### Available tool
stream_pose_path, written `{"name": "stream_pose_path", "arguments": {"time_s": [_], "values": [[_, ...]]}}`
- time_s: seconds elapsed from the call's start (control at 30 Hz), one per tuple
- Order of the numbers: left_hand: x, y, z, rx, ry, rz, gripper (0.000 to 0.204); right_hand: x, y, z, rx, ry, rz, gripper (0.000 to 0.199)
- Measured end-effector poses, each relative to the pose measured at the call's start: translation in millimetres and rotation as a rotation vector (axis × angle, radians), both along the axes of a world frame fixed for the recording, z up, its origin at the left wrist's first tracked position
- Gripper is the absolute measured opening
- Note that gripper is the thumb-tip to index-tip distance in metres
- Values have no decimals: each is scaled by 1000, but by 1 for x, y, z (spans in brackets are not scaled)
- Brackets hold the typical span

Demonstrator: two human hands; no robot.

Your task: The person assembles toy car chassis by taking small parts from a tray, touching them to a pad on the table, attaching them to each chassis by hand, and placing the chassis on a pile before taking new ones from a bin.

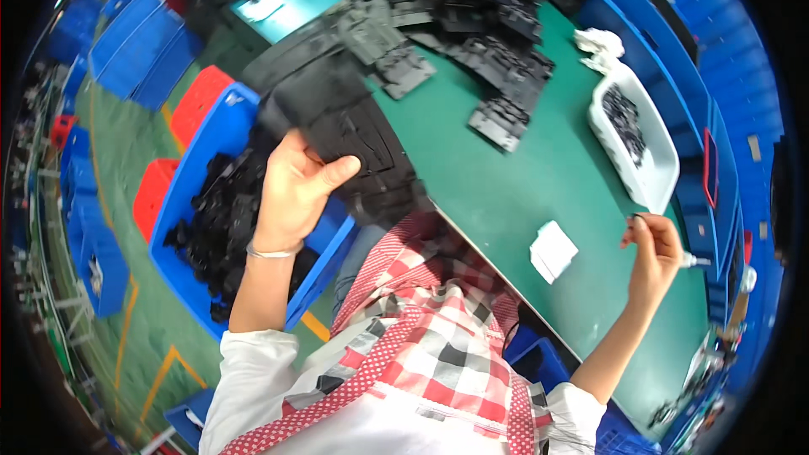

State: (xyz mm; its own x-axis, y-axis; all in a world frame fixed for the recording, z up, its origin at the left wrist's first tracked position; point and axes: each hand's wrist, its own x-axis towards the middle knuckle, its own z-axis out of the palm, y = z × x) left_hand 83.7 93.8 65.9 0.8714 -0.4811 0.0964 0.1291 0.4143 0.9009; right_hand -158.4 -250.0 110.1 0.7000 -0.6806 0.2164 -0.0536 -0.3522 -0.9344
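Blue bins point(139, 50), heaped black parts point(472, 0) and yellow floor lines point(174, 351) show a factory workshop.

No text, number, brand or sign could be read. A white mark point(234, 98) on the blue bin point(224, 130) was too small to make out.

A white squarish pad point(554, 251) lies on the green surface point(497, 181), nearer its front edge; a crumpled white cloth point(599, 44) sits near its back edge. Beyond its left end, blue crates point(139, 46) flank yellow-lined floor point(147, 320).
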Motion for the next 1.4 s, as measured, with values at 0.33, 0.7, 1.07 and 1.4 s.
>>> {"name": "stream_pose_path", "arguments": {"time_s": [0.33, 0.7, 1.07, 1.4], "values": [[-18, -80, -57, 183, -938, -106, 32, -30, 46, -15, 297, -26, 19, 5], [-46, -75, -68, 493, -1026, -179, 48, -18, 59, -47, 580, -151, 29, 7], [-37, -79, -66, 400, -1077, -157, 43, -11, 62, -54, 486, -153, 109, 5], [-34, -75, -42, 12, -149, -141, 31, -14, 63, -54, 678, -172, 38, 19]]}}
